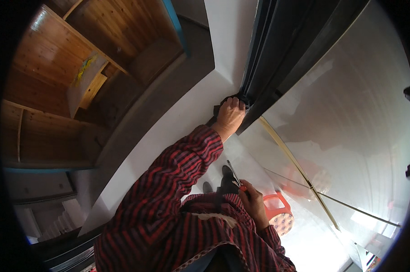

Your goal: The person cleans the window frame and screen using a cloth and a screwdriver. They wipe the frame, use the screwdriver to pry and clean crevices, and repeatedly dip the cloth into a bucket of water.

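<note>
My left hand reaches out ahead, its fingers bent over a bunched black cloth. The cloth is pressed into the corner where a dark grooved metal frame meets a white ledge. Lower down and nearer my body, my right hand is closed around the red and black handle of a screwdriver. Its metal shaft points up and away, touching nothing that I can see. The palm side of my left hand is hidden.
A wooden shelf unit with blue edges fills the left side. On the right is a glossy wall panel with gold trim strips. A red stool with a tufted round seat stands beside my right hand. My shoes show on the pale floor.
</note>
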Demonstrator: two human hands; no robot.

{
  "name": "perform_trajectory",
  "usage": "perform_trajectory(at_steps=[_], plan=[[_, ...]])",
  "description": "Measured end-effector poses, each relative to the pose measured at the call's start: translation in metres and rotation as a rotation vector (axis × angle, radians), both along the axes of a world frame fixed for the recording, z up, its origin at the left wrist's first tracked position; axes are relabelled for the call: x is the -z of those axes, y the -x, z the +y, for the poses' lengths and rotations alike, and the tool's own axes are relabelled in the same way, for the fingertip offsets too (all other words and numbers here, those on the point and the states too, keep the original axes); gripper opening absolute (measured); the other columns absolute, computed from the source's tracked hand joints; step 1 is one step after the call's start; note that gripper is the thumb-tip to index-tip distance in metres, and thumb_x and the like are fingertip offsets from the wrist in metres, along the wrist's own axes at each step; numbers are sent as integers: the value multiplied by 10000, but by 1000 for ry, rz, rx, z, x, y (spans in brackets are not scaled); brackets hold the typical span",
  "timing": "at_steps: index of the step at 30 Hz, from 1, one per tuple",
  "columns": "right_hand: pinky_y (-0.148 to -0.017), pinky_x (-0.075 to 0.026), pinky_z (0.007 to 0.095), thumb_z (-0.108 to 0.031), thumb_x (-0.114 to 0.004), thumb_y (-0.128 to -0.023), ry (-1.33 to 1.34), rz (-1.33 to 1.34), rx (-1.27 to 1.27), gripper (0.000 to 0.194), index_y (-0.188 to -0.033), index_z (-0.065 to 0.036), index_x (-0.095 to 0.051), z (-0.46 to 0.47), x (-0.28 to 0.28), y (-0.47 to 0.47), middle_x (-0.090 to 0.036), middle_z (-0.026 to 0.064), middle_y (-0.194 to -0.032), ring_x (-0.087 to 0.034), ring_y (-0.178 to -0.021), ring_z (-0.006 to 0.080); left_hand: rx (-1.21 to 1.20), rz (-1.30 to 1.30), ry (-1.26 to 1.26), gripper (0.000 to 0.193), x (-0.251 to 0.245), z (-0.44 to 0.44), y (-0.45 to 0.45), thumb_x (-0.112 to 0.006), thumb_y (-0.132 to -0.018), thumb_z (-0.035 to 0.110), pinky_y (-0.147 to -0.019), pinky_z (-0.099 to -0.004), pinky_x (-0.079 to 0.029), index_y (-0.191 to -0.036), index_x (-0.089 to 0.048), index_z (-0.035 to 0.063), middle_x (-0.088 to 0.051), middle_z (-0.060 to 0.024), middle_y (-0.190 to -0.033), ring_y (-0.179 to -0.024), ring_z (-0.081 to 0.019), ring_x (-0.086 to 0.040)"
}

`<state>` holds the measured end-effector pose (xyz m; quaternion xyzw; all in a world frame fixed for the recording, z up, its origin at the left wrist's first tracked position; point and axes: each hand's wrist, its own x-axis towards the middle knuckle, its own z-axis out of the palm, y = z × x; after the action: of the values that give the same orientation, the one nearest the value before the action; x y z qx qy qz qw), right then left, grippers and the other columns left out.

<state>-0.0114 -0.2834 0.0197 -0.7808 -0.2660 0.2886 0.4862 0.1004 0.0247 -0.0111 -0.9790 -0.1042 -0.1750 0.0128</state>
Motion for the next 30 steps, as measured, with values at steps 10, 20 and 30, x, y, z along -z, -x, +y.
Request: perform_trajectory(at_steps=[10,20,30], plan=[[-781,-584,362,-42,-700,-908,-59,-104,-6,364,-1270,-56,-662,-11,-9,2,-741,158,-968,-753,-895,278,65,168,223,164,-24,16,85,-556,-931,126,-831,-472,-572,-1058,-626,50,-580,-167,-1075,-1038,-365,-618],[-622,-557,502,-263,-617,-990,193,-763,-52,229,-1203,-185,-642,82,-34,-78,-711,152,-886,-698,-749,385,-193,259,203,204,-24,-5,327,-569,-919,101,-879,-481,-530,-1097,-653,48,-580,-178,-1134,-1081,-367,-594],[-670,-561,460,-201,-655,-970,49,-709,-123,270,-1235,-151,-668,69,-44,-88,-723,177,-892,-715,-785,379,-632,385,79,168,-18,-38,621,-585,-892,66,-908,-436,-542,-1039,-658,32,-626,-177,-1179,-1093,-368,-626]])
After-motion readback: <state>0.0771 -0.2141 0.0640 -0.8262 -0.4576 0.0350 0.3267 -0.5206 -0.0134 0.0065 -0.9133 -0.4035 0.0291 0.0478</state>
